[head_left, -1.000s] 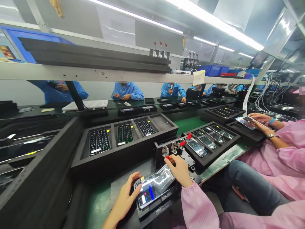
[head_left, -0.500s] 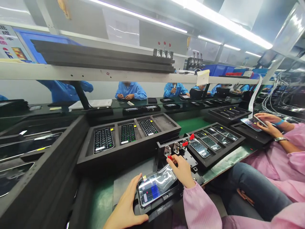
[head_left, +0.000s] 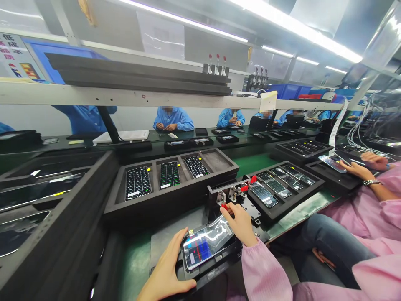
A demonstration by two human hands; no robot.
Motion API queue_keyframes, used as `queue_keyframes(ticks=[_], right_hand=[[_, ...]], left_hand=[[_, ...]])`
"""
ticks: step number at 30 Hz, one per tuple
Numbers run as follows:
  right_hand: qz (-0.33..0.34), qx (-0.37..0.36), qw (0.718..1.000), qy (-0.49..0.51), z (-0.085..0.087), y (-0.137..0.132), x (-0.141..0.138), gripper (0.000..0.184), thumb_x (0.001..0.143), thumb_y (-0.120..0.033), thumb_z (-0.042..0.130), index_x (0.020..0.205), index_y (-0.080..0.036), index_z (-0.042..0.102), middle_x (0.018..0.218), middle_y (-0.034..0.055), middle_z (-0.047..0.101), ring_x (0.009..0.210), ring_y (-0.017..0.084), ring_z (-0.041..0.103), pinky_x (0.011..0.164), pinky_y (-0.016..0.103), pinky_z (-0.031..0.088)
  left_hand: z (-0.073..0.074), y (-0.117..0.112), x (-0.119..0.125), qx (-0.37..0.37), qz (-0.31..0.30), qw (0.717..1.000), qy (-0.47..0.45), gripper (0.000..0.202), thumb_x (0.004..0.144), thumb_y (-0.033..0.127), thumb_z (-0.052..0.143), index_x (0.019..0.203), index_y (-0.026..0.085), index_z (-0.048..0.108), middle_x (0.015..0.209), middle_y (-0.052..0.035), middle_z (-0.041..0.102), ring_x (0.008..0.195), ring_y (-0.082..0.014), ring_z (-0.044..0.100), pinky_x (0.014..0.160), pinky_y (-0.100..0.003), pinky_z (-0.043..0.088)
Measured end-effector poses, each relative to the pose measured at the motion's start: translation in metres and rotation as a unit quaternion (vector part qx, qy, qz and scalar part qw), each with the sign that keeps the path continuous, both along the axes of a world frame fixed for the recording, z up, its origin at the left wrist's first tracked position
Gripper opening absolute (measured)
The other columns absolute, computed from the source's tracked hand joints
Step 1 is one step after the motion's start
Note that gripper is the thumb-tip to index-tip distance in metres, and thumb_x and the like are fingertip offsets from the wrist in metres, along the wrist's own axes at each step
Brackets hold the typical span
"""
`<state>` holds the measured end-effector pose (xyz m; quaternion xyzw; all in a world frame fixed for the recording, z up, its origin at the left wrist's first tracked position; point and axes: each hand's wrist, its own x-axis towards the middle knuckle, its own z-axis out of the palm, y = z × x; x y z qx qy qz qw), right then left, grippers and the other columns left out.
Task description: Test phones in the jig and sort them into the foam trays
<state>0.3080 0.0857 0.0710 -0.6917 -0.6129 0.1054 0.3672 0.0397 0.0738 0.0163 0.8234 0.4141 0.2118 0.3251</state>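
Note:
A smartphone (head_left: 200, 248) with a lit screen lies in a black test fixture (head_left: 216, 264) before me. My left hand (head_left: 166, 265) spans the fixture's near left end, thumb on the front side and fingers along the back edge. At the fixture's far end, my right hand (head_left: 240, 223) pinches the red handle (head_left: 223, 206) of a toggle clamp. Two more red-handled toggle clamps (head_left: 243, 189) sit to the right of it. A small yellow sticker (head_left: 191, 232) shows at the phone's upper left edge. My right fingers partly hide the handle.
Behind the fixture stands a black foam tray (head_left: 169, 198) with several phones, its right slot bare. Another phone tray (head_left: 290, 196) is at the right. Stacked trays (head_left: 75, 209) rise on the left. At right, a co-worker's hand (head_left: 357, 170) is by a phone. A shelf beam (head_left: 175, 97) crosses above.
The phone's screen now shows more blue and red marks. Both my hands keep their places. At right, the co-worker's hands have moved apart.

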Motion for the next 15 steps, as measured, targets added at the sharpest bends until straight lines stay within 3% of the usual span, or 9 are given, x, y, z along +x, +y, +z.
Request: queue_keyframes(ticks=[4, 10, 12, 15], right_hand=[[0.018, 0.013, 1.0, -0.018, 0.001, -0.002, 0.002, 0.031, 0.087, -0.049, 0.043, 0.076, -0.023, 0.053, 0.071, -0.001, 0.055, 0.071, 0.014, 0.052, 0.064, 0.025, 0.036], [0.196, 0.019, 0.978, 0.07, 0.027, -0.017, 0.014, 0.029, 0.09, -0.038, 0.041, 0.068, -0.02, 0.046, 0.063, -0.0042, 0.05, 0.06, 0.009, 0.046, 0.061, 0.022, 0.037], [0.166, 0.086, 0.979, 0.086, 0.039, -0.017, 0.021, 0.027, 0.089, -0.035, 0.045, 0.067, -0.019, 0.048, 0.062, -0.0041, 0.049, 0.06, 0.009, 0.045, 0.061, 0.023, 0.037], [0.059, 0.227, 0.966, 0.109, 0.057, -0.006, 0.033, 0.019, 0.087, -0.031, 0.048, 0.073, -0.019, 0.051, 0.068, -0.0017, 0.051, 0.064, 0.011, 0.048, 0.062, 0.024, 0.04]], left_hand=[[0.001, -0.003, 0.003, 0.008, 0.04, 0.999, -0.022, 0.106, 0.052, 0.015, 0.069, 0.139, 0.027, 0.01, 0.146, -0.0069, 0.02, 0.133, -0.0303, 0.023, 0.108, -0.046, 0.024], [0.015, -0.005, 0.009, 0.03, 0.05, 0.998, -0.026, 0.102, 0.051, 0.016, 0.07, 0.138, 0.027, 0.018, 0.14, -0.0078, 0.03, 0.127, -0.0305, 0.034, 0.105, -0.045, 0.031], [0.02, -0.005, 0.011, 0.037, 0.045, 0.998, -0.019, 0.1, 0.052, 0.017, 0.07, 0.138, 0.027, 0.02, 0.139, -0.0073, 0.032, 0.126, -0.0297, 0.036, 0.104, -0.044, 0.033], [0.02, -0.004, 0.017, 0.053, 0.048, 0.997, -0.01, 0.099, 0.051, 0.017, 0.07, 0.137, 0.026, 0.022, 0.138, -0.0074, 0.033, 0.125, -0.0293, 0.037, 0.104, -0.043, 0.034]])
